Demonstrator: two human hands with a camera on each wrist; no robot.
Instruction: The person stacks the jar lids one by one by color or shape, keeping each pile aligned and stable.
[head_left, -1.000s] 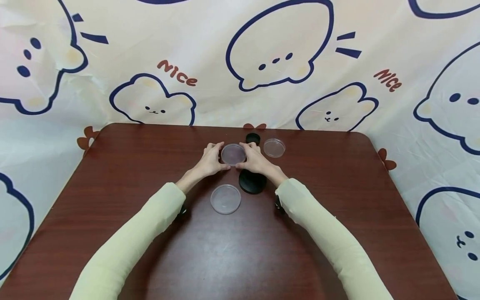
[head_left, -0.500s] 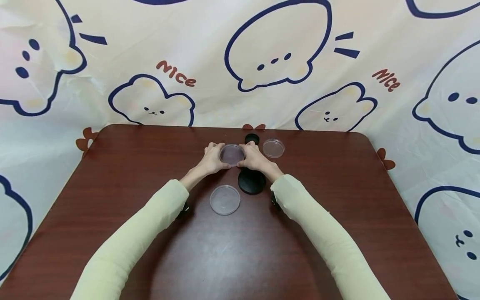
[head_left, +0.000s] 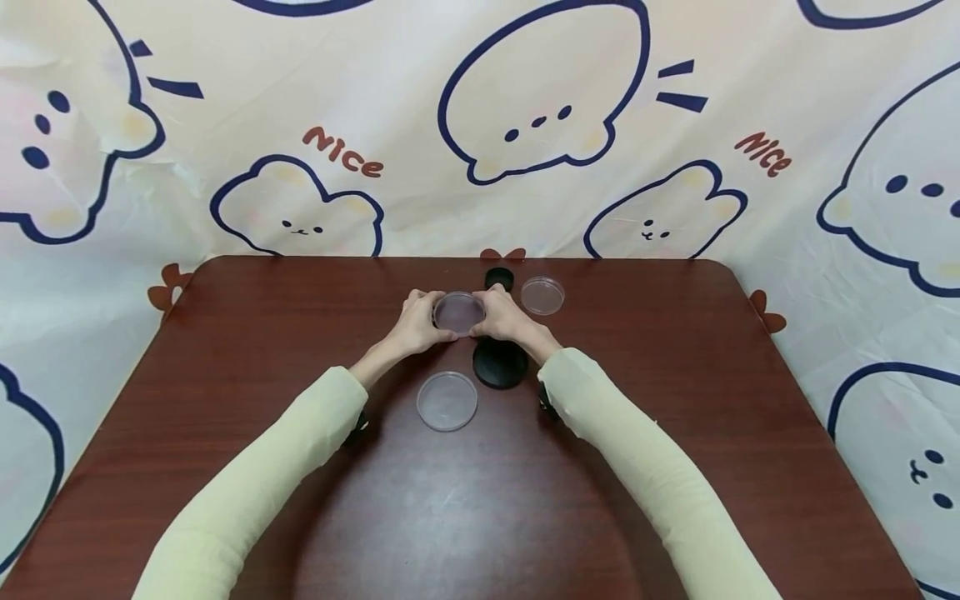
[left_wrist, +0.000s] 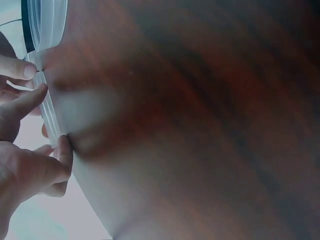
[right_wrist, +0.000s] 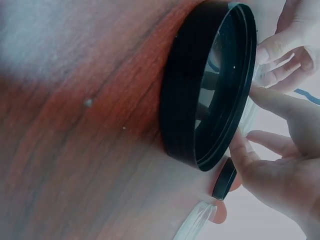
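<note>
Shallow clear round plastic dish (head_left: 459, 314), in the head view, is near the far edge of the brown wooden table (head_left: 675, 400), gripped on opposite sides by the left hand (head_left: 420, 323) and right hand (head_left: 502, 317). A wide round black container (head_left: 500, 364) stands just before the right hand, a small round black container (head_left: 498, 278) just behind; one clear dish (head_left: 447, 402) lies nearer, another clear dish (head_left: 542, 296) rightward.

Left wrist view: fingertips pinch the rim.

Right wrist view: the wide container partly blocks the dish, its glossy inside showing reflections.

Three clear dishes (head_left: 459, 313) (head_left: 447, 402) (head_left: 543, 296), two black round pieces (head_left: 500, 364) (head_left: 499, 278), two hands (head_left: 420, 323) (head_left: 504, 315), one table (head_left: 675, 358)
</note>
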